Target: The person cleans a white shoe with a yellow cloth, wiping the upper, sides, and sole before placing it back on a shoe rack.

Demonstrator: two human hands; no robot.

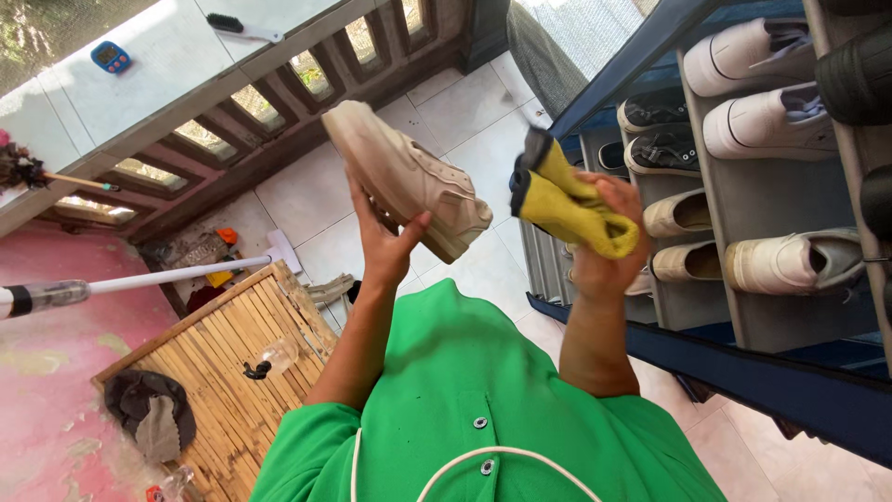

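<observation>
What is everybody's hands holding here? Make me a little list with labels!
left hand: grips a beige shoe from below, sole turned up and away
right hand: holds a yellow cloth, bunched up
gap: cloth sits just beside the shoe's toe; touching or not, cannot tell
shoe rack: on the right, with white, cream and black shoes
bamboo table: lower left, with a dark hat on it
mop handle: white, lying across the left
</observation>
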